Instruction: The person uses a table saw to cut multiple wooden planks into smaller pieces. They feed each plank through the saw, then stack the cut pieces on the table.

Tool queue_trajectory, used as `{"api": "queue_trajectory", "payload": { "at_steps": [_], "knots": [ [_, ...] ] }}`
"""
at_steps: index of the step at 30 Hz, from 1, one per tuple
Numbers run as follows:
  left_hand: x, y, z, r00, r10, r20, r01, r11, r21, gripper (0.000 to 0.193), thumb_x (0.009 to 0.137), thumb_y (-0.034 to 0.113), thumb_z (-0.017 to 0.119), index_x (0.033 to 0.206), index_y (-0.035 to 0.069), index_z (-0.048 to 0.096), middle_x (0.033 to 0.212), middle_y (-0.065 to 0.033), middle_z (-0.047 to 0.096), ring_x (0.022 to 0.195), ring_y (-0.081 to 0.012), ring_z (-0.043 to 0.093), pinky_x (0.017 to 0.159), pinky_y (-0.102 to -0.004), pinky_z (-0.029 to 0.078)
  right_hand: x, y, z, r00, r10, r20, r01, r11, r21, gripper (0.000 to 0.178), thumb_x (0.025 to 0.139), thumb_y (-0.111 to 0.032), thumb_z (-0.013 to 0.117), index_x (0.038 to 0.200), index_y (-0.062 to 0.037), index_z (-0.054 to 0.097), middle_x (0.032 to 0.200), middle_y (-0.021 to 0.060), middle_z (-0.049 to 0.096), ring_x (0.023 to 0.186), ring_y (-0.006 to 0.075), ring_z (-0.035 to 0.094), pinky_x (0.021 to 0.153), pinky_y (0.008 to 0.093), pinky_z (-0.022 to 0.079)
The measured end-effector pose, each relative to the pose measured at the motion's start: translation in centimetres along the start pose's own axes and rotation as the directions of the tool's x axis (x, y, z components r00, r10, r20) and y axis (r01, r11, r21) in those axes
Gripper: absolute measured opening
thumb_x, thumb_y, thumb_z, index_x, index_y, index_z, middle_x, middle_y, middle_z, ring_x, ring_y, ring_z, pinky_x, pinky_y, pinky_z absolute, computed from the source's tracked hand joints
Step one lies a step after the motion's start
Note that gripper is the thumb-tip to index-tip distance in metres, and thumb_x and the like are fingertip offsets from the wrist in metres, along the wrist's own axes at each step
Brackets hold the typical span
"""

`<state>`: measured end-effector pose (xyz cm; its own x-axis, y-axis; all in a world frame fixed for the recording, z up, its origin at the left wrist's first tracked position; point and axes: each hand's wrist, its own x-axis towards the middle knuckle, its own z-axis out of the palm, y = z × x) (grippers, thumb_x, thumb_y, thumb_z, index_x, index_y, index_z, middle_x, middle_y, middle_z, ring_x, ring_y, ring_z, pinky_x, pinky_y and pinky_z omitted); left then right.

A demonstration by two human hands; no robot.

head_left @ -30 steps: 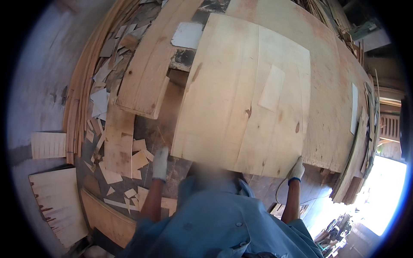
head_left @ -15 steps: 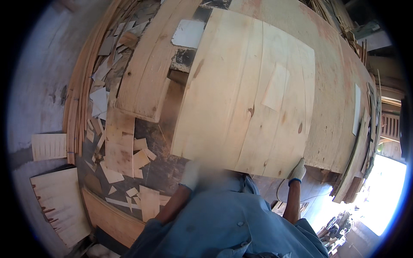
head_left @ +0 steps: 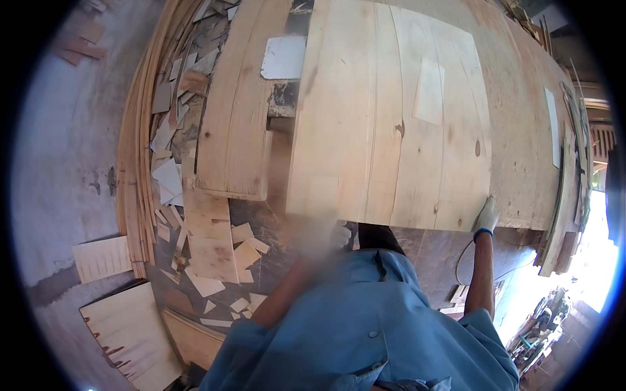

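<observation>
A large pale veneer sheet (head_left: 391,124) lies on the workbench in front of me, with a small lighter patch (head_left: 430,91) on it. My right hand (head_left: 486,215), in a white glove, grips the sheet's near right corner. My left hand (head_left: 329,234), also gloved, is a motion blur just below the sheet's near edge. Whether it touches or holds anything cannot be made out. My blue shirt fills the lower middle of the view.
A narrower veneer board (head_left: 235,130) lies left of the sheet, with a white scrap (head_left: 283,57) beyond it. Many offcuts (head_left: 215,247) litter the dark bench top. Thin strips (head_left: 134,195) curve along the left edge. More sheets lie under the large one at right (head_left: 528,150).
My left hand has swung from the offcuts at the left to the sheet's near edge in front of my chest. The right hand has stayed on its corner.
</observation>
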<state>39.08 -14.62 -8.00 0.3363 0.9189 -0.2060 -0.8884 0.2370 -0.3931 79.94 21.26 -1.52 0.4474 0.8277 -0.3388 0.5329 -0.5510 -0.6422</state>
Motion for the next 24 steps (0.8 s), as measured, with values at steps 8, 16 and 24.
{"api": "queue_trajectory", "payload": {
  "at_steps": [8, 16, 24],
  "knots": [
    [2.0, 0.4, 9.0, 0.814, 0.146, -0.562, 0.060, 0.942, 0.330, 0.031, 0.101, 0.034, 0.046, 0.079, 0.012, 0.046, 0.066, 0.0013, 0.042, 0.051, -0.0076, 0.039, 0.042, -0.0204, 0.030, 0.0, -2.3, 0.8, 1.000, 0.014, 0.021, -0.016, 0.995, 0.094, 0.067, 0.093, -0.053, 0.048, 0.095, 0.0110, 0.067, 0.078, 0.0111, 0.066, 0.073, 0.0179, 0.059, 0.067, 0.0355, 0.047],
    [3.7, 2.4, 12.7, 0.738, 0.200, -0.645, 0.127, 0.897, 0.424, 0.031, 0.101, 0.032, 0.045, 0.075, 0.015, 0.043, 0.065, 0.0044, 0.038, 0.053, -0.0066, 0.035, 0.044, -0.0211, 0.030, -0.1, -6.4, 2.0, 0.999, 0.022, 0.041, -0.026, 0.993, 0.114, 0.061, 0.093, -0.050, 0.049, 0.080, 0.0062, 0.066, 0.067, 0.0040, 0.059, 0.063, 0.0136, 0.052, 0.059, 0.0322, 0.043],
    [5.6, 6.3, 12.2, 0.565, 0.059, -0.823, 0.359, 0.881, 0.309, 0.039, 0.102, 0.036, 0.039, 0.069, 0.016, 0.045, 0.062, 0.0046, 0.041, 0.053, -0.0085, 0.039, 0.046, -0.0241, 0.035, 1.6, -8.5, 3.0, 0.998, 0.037, 0.047, -0.041, 0.996, 0.084, 0.062, 0.093, -0.051, 0.049, 0.084, 0.0078, 0.067, 0.070, 0.0050, 0.060, 0.065, 0.0138, 0.053, 0.060, 0.0327, 0.044]
  ]
}}
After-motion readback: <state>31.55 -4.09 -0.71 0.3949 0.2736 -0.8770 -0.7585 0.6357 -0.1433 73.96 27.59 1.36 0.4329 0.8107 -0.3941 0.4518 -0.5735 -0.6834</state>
